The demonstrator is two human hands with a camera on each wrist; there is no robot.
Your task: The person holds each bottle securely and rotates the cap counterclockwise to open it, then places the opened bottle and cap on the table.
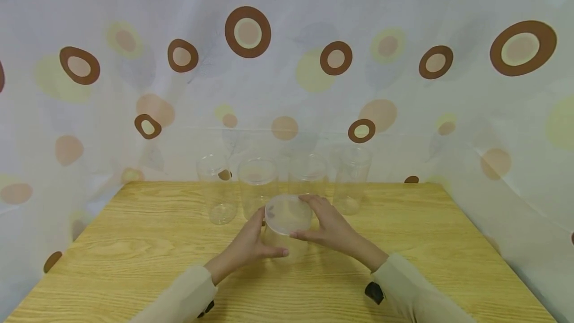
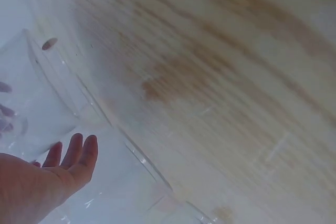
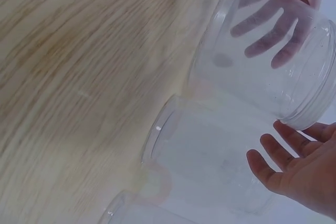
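Observation:
In the head view a clear plastic jar (image 1: 293, 250) stands upright on the wooden table, with a round translucent lid (image 1: 289, 215) on its top. My left hand (image 1: 248, 248) holds the jar's left side, thumb on the near side; its spread fingers show through the clear wall in the right wrist view. My right hand (image 1: 336, 231) grips the lid's right edge, fingers behind and thumb in front. Part of the jar (image 3: 257, 77) and the right hand's fingers (image 3: 278, 156) at its lidded end fill the right wrist view.
Behind the held jar stand several clear jars in a row: a narrow jar (image 1: 217, 188) at left, a wider jar (image 1: 257, 183), another wide jar (image 1: 309, 168), and a narrow jar (image 1: 352, 181) at right. A patterned curtain (image 1: 287, 88) encloses the table (image 1: 134, 243).

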